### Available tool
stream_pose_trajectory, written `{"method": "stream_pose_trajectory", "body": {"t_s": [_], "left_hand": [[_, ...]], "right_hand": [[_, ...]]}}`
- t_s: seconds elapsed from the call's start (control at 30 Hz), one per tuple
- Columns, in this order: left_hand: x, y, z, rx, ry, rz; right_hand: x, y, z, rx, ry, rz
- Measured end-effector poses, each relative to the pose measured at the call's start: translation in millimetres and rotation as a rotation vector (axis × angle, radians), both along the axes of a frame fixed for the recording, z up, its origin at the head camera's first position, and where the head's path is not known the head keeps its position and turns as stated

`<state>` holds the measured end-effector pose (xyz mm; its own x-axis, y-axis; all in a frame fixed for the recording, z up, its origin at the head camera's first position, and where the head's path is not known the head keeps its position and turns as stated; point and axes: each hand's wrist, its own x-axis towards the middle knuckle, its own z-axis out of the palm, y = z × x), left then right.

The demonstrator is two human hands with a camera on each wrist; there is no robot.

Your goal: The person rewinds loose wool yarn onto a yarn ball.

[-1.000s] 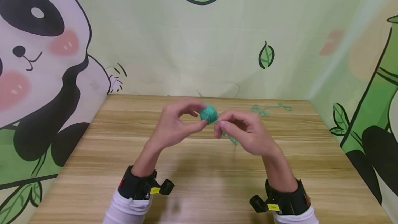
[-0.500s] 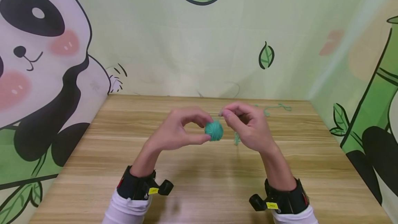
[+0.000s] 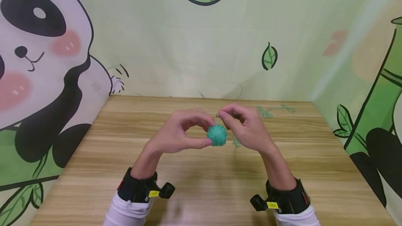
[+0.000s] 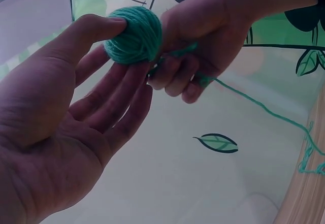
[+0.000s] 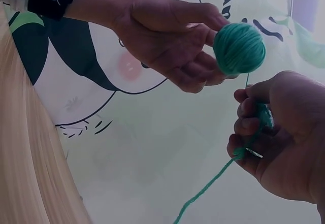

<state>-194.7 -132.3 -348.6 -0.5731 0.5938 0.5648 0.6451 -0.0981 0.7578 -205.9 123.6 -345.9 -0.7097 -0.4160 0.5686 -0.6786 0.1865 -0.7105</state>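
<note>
A small ball of teal yarn (image 3: 217,135) is held up above the table, its strands wound in several directions. My left hand (image 3: 180,132) pinches it between the thumb and fingertips, as the left wrist view also shows on the yarn ball (image 4: 134,35). Just to the right, my right hand (image 3: 248,126) grips the yarn strand (image 5: 247,80) that runs from the ball, thumb against curled fingers. More yarn is bunched inside that palm, and a loose tail (image 5: 205,187) trails out below it.
On the wooden table (image 3: 201,191), a loose tangle of teal yarn (image 3: 265,112) lies near the back edge, right of centre. Behind and beside the table stands a printed backdrop (image 3: 176,44) with a panda and leaves.
The ball has come lower and slightly right in my left hand and is turned differently. My right hand rose from beside the ball, then moved left above its upper right with the strand.
</note>
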Motion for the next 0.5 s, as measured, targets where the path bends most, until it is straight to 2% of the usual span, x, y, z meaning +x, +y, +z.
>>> {"method": "stream_pose_trajectory", "body": {"t_s": [0.2, 0.5], "left_hand": [[1.5, -0.7, 0.5, 0.068, 0.028, 0.004], [1.3, -0.2, 0.5, 0.193, 0.029, 0.044]], "right_hand": [[-2.0, -1.3, -0.8, 0.069, -0.075, 0.002], [-7.2, -1.3, -4.0, 0.138, -0.096, 0.056]]}}
